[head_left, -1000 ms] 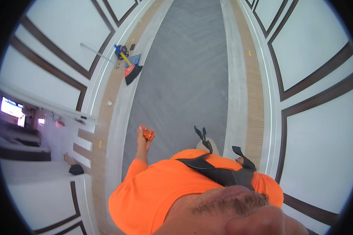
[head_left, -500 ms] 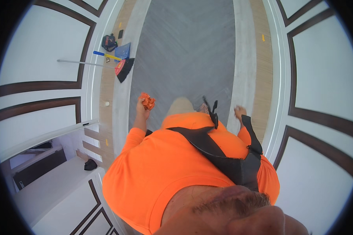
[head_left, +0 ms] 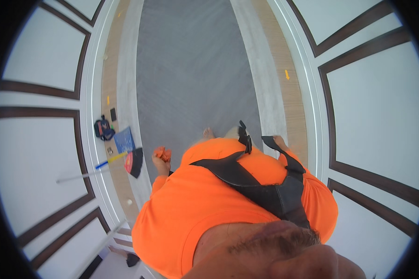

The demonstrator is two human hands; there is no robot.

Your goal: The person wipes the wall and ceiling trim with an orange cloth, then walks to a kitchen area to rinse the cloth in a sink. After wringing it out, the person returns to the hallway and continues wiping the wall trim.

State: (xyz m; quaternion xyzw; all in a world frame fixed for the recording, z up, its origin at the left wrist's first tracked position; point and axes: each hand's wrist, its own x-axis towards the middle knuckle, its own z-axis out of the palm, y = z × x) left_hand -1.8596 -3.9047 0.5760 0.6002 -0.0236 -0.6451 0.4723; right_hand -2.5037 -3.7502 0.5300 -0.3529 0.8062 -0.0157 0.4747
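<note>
In my left hand [head_left: 160, 165] is a crumpled orange cloth [head_left: 163, 153], with the fingers closed around it. That hand is low at my left side, over the grey floor [head_left: 195, 69]. My right hand [head_left: 280, 142] hangs at my other side, above the pale floor strip, partly covered by a black strap [head_left: 291, 160]; its fingers are too hidden to read. Nearest to my left hand, a broom [head_left: 134, 162] with black bristles and a red head leans at the left wall. Beside it are a blue dustpan [head_left: 124, 140] and a yellow handle with a blue end [head_left: 111, 160].
Along the left wall sit a dark bag [head_left: 103, 129] and a black phone-like slab [head_left: 113, 114]. White panelled walls with dark brown trim [head_left: 330, 116] bound the corridor on both sides. A small yellow-orange mark [head_left: 287, 75] lies on the right wooden strip. One bare foot [head_left: 208, 133] shows ahead.
I have moved forward along the corridor: the broom, dustpan and bag now appear lower in view, beside me. The orange cloth stays in my left hand. My right hand is now more covered by the strap.
</note>
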